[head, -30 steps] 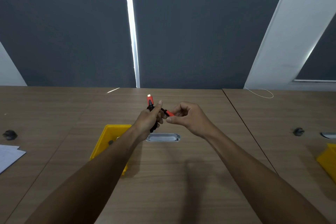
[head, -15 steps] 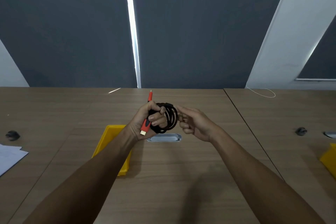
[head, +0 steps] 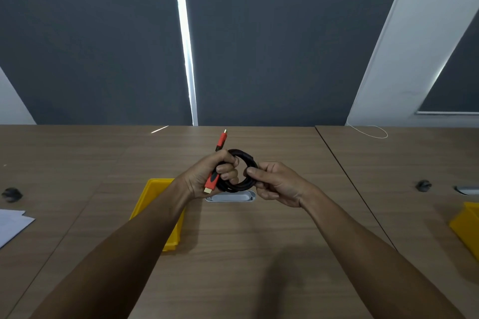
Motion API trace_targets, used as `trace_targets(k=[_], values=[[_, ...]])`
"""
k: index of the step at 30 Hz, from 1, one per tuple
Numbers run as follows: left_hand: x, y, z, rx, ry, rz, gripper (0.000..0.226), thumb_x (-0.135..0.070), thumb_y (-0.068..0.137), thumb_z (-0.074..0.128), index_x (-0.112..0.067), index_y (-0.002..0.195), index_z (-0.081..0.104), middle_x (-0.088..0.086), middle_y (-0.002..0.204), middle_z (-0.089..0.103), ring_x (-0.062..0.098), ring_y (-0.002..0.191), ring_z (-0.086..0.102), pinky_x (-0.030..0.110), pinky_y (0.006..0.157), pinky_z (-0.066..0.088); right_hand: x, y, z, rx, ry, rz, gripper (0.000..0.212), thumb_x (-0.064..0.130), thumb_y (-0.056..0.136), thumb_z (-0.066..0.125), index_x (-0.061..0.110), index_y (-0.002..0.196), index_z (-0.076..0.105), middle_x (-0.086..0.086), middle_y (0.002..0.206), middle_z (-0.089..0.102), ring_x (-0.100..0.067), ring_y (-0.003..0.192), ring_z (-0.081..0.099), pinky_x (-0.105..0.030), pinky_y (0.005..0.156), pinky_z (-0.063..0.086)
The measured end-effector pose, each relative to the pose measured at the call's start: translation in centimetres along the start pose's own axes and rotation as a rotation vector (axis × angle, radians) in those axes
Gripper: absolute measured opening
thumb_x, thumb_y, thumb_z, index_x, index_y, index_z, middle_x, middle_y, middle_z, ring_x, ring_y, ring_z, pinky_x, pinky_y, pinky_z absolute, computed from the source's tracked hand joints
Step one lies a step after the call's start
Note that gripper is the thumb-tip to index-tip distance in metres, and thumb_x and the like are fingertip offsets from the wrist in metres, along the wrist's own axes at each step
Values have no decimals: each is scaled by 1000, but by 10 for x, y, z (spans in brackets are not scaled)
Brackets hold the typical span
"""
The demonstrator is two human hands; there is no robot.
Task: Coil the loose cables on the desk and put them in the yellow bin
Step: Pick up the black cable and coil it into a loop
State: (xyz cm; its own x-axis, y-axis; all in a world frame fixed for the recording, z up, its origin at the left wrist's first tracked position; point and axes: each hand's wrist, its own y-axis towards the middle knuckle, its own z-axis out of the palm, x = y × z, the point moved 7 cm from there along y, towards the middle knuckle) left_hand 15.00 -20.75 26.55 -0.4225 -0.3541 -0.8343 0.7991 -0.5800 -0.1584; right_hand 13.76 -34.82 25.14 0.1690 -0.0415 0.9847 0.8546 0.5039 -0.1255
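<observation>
Right, head camera, the only view on offer. Both hands meet above the middle of the desk (head: 259, 254), and between them sits the black cable (head: 239, 171), wound into a tight ring and held clear of the wood.

Left hand (head: 207, 179) has its fingers curled round the nine o'clock side of the ring, clamping the turns together. Both red plugs run through that fist: one red plug (head: 221, 143) pokes out toward twelve o'clock, the other plug (head: 211, 183) hangs out the bottom toward six, gold tip down. So the connectors' long axis runs roughly twelve to six, slightly tilted, with the ring standing off to the three o'clock side of it.

Right hand (head: 274, 184) comes in from three o'clock and pinches the ring's opposite edge, thumb and forefinger closed on the strands, the other fingers curled underneath.

Now the relation that counts: the yellow bin (head: 153, 194) lies at about seven o'clock from the coil, lower and toward the wearer, and the left forearm crosses right over its inner side. What's in it I cannot tell. Left hand is plainly the nearer one, almost above the bin's far corner; the right is well apart from it, past the grey cable port (head: 230, 197).

My read: the coil looks finished, and the drop would go down and left, likely carried by the left hand once the right lets go.
</observation>
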Motion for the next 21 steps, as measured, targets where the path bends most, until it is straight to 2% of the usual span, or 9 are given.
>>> trace_targets(k=[4, 5, 7, 9, 11, 13, 16, 19, 21], values=[[3, 1, -13, -109, 296, 56, 26, -8, 88, 61, -17, 66, 50, -3, 52, 40, 14, 63, 56, 37, 87, 48, -6, -6, -5, -40, -37, 12, 24, 21, 98, 69, 4, 113, 61, -4, 65, 53, -17, 49, 61, -18, 37, 32], [3, 2, -15, -144, 389, 72, 29, -6, 87, 62, -17, 64, 48, -1, 53, 40, 16, 65, 58, 37, 86, 50, -7, -7, -7, -46, -51, 18, 24, 20, 98, 69, 5, 115, 61, -4, 65, 54, -17, 49, 62, -18, 37, 32], [6, 2, -16, -180, 500, 64, 35, 1, 87, 58, -18, 62, 43, 1, 54, 35, 17, 61, 54, 30, 69, 49, -10, -10, -11, -55, -117, 27, 25, 23, 96, 73, 6, 111, 61, -4, 65, 53, -15, 48, 56, -21, 39, 30], [11, 1, -16, -173, 498, 7, 38, 6, 87, 53, -20, 64, 38, 1, 56, 30, 16, 55, 46, 24, 53, 38, -10, -12, -14, -77, -203, 29, 28, 29, 95, 75, 7, 105, 62, -4, 72, 55, -14, 54, 50, -24, 46, 30], [17, 0, -15, -153, 519, -42, 38, 7, 85, 50, -20, 64, 35, 2, 58, 28, 15, 52, 41, 25, 53, 29, -2, -15, -17, -140, -266, -18, 29, 31, 98, 72, 14, 120, 64, -2, 94, 65, -17, 74, 60, -29, 57, 41], [23, 0, -13, -116, 590, -84, 36, 7, 82, 49, -19, 63, 35, 3, 60, 28, 16, 52, 40, 26, 55, 29, 15, -19, -17, -182, -364, -124, 53, 30, 99, 70, 38, 147, 50, -1, 126, 62, -15, 99, 68, -29, 76, 55], [31, -2, -2, -73, 652, -145, 25, 2, 74, 53, -16, 63, 40, 3, 58, 33, 15, 51, 39, 26, 56, 31, 31, -19, 4, -47, -492, -232, 61, 25, 102, 67, 52, 151, 43, 3, 146, 52, -8, 99, 69, -26, 97, 56], [36, -4, 8, -39, 694, -201, 23, 6, 77, 52, -14, 66, 49, 0, 57, 39, 13, 52, 38, 23, 54, 35, 27, -16, 12, -6, -575, -233, 34, 27, 105, 63, 38, 137, 65, 1, 134, 66, -17, 109, 72, -32, 102, 57], [37, -6, 8, -42, 695, -211, 20, 9, 82, 51, -10, 77, 53, 1, 60, 42, 13, 54, 40, 24, 54, 36, 22, -16, 9, -68, -551, -250, 19, 26, 105, 63, 26, 122, 71, 2, 112, 74, -22, 98, 74, -37, 92, 59]])
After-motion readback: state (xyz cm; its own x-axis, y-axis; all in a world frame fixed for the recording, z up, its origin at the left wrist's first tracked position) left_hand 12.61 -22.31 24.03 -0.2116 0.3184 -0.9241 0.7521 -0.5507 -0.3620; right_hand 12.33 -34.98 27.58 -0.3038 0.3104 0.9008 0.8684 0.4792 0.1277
